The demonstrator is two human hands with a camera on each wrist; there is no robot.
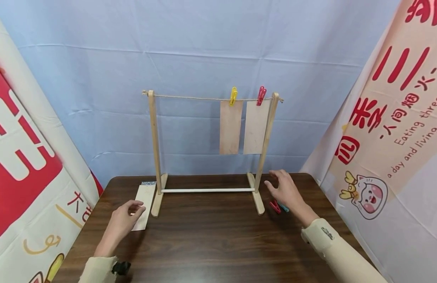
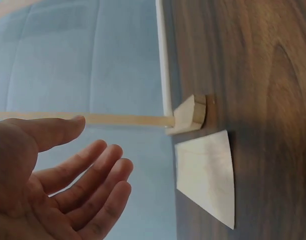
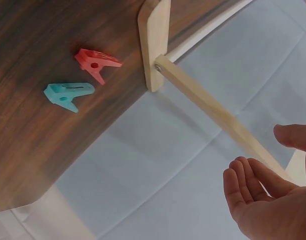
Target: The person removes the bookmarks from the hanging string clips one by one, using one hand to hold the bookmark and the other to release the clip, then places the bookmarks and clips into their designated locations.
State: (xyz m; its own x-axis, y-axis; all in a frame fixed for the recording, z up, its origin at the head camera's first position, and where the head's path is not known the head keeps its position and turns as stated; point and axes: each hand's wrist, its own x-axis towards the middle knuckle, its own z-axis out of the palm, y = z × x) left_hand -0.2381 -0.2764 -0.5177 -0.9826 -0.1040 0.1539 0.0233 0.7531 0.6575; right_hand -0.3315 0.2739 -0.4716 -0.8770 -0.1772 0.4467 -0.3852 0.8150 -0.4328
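Observation:
My left hand (image 1: 120, 222) hovers by a pale rectangular card (image 1: 146, 193) lying on the left side of the table. Its fingers are loosely bent, and the left wrist view shows nothing between them. Under the card's far end, a bluish patterned edge (image 1: 149, 183) peeks out. Over on the right, my right hand (image 1: 287, 192) is held above the table with relaxed fingers, holding nothing. Close to it lie a red clothespin (image 3: 95, 64) and a teal clothespin (image 3: 68, 94), partly covered by the hand in the head view.
A wooden rack with two posts (image 1: 154, 141) and a white crossbar (image 1: 207, 190) stands at the back. On its string (image 1: 190, 97), a yellow clothespin (image 1: 233, 96) and a pink clothespin (image 1: 261, 95) hold two pale cards (image 1: 231, 129). Cloth backdrops (image 1: 204, 35) surround the dark table (image 1: 211, 243).

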